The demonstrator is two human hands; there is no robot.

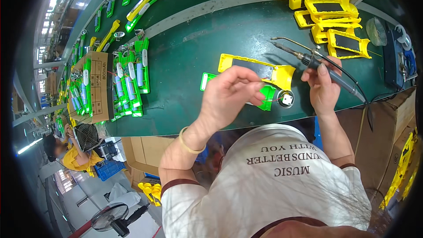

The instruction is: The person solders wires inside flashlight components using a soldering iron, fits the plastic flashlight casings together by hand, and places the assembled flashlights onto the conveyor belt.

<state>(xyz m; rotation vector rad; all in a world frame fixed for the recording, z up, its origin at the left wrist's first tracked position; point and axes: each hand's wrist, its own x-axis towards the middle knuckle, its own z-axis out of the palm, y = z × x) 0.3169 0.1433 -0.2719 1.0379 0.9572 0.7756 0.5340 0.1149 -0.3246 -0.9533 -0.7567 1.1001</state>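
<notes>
My right hand [325, 89] is wrapped round a soldering iron [312, 61] with a thin metal tube fixed along it; its tip points up and left, above the bench. Over the work my left hand [231, 91] is closed in a pinch, and whatever lies between its fingertips is too small to make out. Below that hand lies a green lamp housing [267, 96], partly covered by it. Thin red wires run from there to a round lamp head [287, 100] with a white centre. Just beyond rests a yellow casing [285, 76] with a dark panel.
Stacked yellow casings [332, 6] stand at the far right, near a blue box-shaped unit [393, 59]. On the left, a cardboard box [102, 88] sits among green housings fitted with blue cells [128, 86]. Assembled yellow-green lamps [147, 2] lie beyond a grey strip. Another person [79, 156] works at left.
</notes>
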